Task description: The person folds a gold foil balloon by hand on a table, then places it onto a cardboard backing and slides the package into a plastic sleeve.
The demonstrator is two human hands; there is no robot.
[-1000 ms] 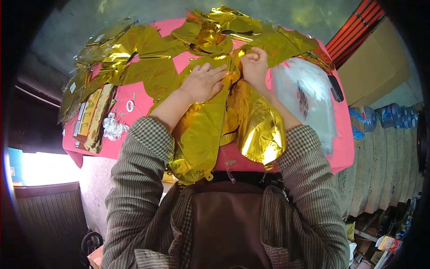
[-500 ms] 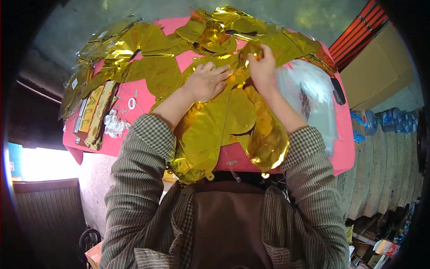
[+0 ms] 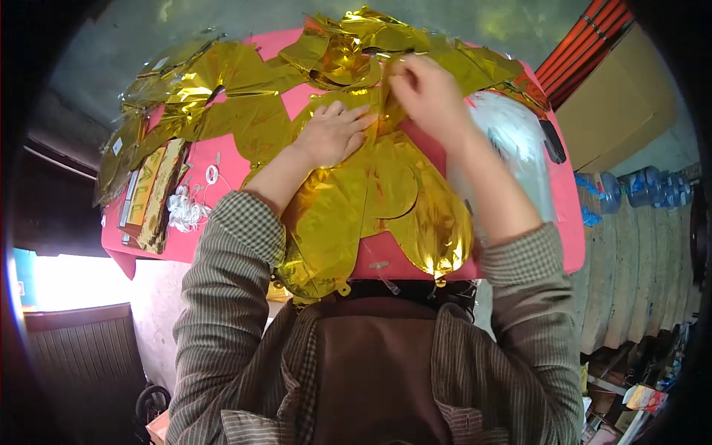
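A flat gold foil balloon [image 3: 326,215] with rounded lobes and small tabs lies spread over the near middle of the table. On its upper part rests my left hand [image 3: 331,135], palm down with fingers stretched out. Just to the right, my right hand [image 3: 430,96] has its fingers curled and pinches a raised flap of the gold foil; the fingertips are partly hidden. The right lobe of the balloon reaches down to the table's front edge.
More gold foil balloons [image 3: 256,122] cover the back and left of the pink table [image 3: 378,252]. White string [image 3: 185,211] and flat packets [image 3: 156,196] are at left. Clear plastic bags [image 3: 512,148] and a black object [image 3: 553,141] lie at right, near a cardboard box [image 3: 615,104].
My right hand has moved up and left with the flap, folding it toward the middle. The right lobe has flattened out. My left hand has stayed pressed on the foil.
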